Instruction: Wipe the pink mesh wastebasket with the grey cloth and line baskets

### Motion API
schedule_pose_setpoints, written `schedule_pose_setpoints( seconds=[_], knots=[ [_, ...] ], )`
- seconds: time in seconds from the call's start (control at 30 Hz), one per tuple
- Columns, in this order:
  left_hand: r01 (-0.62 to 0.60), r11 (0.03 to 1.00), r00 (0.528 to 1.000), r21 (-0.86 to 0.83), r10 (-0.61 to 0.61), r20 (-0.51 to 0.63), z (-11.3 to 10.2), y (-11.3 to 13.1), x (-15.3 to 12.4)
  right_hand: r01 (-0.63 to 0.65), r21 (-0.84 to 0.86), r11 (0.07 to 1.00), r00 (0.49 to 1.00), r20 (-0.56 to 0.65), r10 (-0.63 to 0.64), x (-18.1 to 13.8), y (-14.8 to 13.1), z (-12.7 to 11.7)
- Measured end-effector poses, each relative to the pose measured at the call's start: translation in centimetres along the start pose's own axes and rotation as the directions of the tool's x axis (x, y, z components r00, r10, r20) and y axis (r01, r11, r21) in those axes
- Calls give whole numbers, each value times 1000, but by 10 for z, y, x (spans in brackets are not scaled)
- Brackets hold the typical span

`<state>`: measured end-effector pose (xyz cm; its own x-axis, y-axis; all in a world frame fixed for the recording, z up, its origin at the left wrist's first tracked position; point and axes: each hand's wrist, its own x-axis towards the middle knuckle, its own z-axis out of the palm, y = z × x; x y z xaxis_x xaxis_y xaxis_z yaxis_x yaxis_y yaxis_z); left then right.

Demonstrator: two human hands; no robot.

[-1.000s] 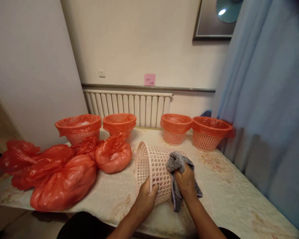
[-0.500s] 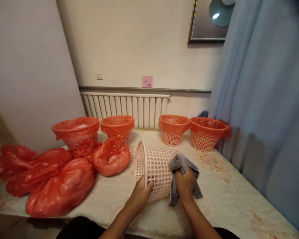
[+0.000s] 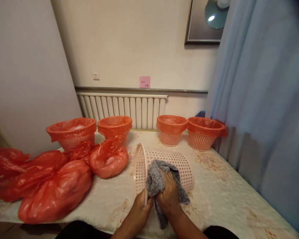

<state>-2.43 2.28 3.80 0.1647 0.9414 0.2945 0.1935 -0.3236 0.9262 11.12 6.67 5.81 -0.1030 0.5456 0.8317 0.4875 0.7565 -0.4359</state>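
A pale pink plastic wastebasket (image 3: 185, 166) with a perforated wall lies on its side on the flowered cloth, its mouth facing left. My left hand (image 3: 140, 210) grips the basket's rim at the near lower side, thumb outside. In my right hand (image 3: 168, 196) is a bunched grey cloth (image 3: 155, 177), pressed against the basket's outer wall near the rim. Part of the cloth hangs down past the hand. The two hands are close together, and the cloth hides part of the wall and some of my fingers.
Four baskets lined with red bags stand along the back: far left (image 3: 71, 132), centre left (image 3: 114, 126), centre right (image 3: 171, 129), right (image 3: 204, 132). Filled red plastic bags (image 3: 56, 192) lie at left. A blue curtain (image 3: 259, 116) borders the right; a radiator (image 3: 122, 108) stands behind.
My right hand has moved the grey cloth leftward along the basket, from its base end to near the rim. My left hand keeps its hold on the rim.
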Motion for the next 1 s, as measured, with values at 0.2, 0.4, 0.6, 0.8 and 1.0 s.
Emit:
schedule_pose_setpoints(
  seconds=[0.2, 0.4, 0.6, 0.8, 1.0],
  knots=[
    [66, 996, 997, 53, -69, 40, 9, -9, -25, -299, -62, 952, 954, -34, 298, 17, 25, -21],
    [101, 995, 995, -23, -101, 4, 11, 5, -19, -436, -118, 892, 899, -85, 429, 23, 43, -32],
    [129, 990, 985, -52, -134, -105, 12, 22, -2, -429, -113, 896, 903, -72, 423, 21, 41, -32],
    [138, 985, 978, -104, -152, -140, 14, 26, 3, -415, -112, 903, 910, -68, 410, 20, 43, -31],
    [172, 976, 973, -135, -190, -132, 15, 24, 4, -403, -111, 908, 915, -61, 399, 19, 44, -31]
  ],
)
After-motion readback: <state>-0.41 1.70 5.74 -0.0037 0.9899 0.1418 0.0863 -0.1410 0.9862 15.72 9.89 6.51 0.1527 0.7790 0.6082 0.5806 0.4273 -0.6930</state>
